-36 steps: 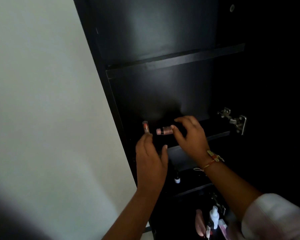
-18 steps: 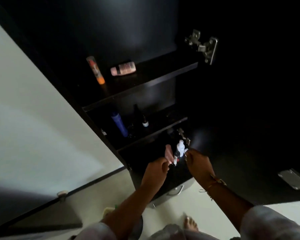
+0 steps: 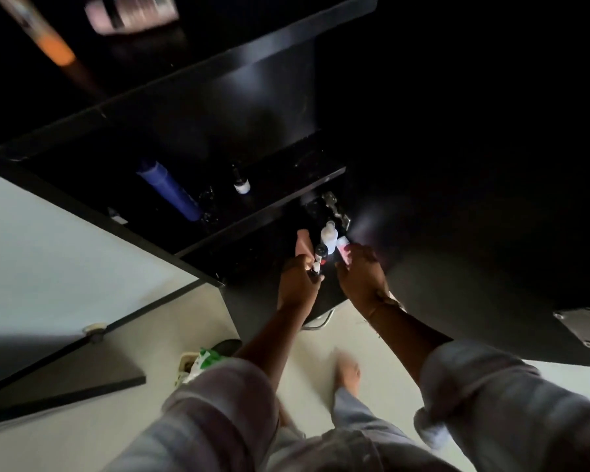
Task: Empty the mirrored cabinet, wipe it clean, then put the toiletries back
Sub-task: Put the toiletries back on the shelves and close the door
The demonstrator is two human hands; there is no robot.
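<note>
The black cabinet (image 3: 218, 80) stands open, and both my hands are at its lowest shelf. My left hand (image 3: 298, 282) grips a small dark vial with a white cap (image 3: 316, 266). My right hand (image 3: 361, 275) pinches a pink tube (image 3: 343, 251). Between and behind them stand a white bottle (image 3: 328, 235) and a pink bottle (image 3: 302, 242). On the middle shelf are a blue tube (image 3: 171, 194) and a small dark bottle with a white label (image 3: 241, 184). The upper shelf carries an orange-tipped tube (image 3: 50, 44) and a pink bottle lying on its side (image 3: 130, 11).
A metal hinge (image 3: 334, 209) sits just behind the white bottle. The open dark door (image 3: 491, 233) with a metal plate (image 3: 583, 323) fills the right. White wall (image 3: 65, 250) lies left. Below are pale floor, my bare foot (image 3: 348, 369) and a green-and-white bag (image 3: 203, 361).
My hands left the upper shelf, where the orange-tipped tube and pink bottle stay, and dropped to the lowest shelf. The view tilted down and they closed on the vial and pink tube.
</note>
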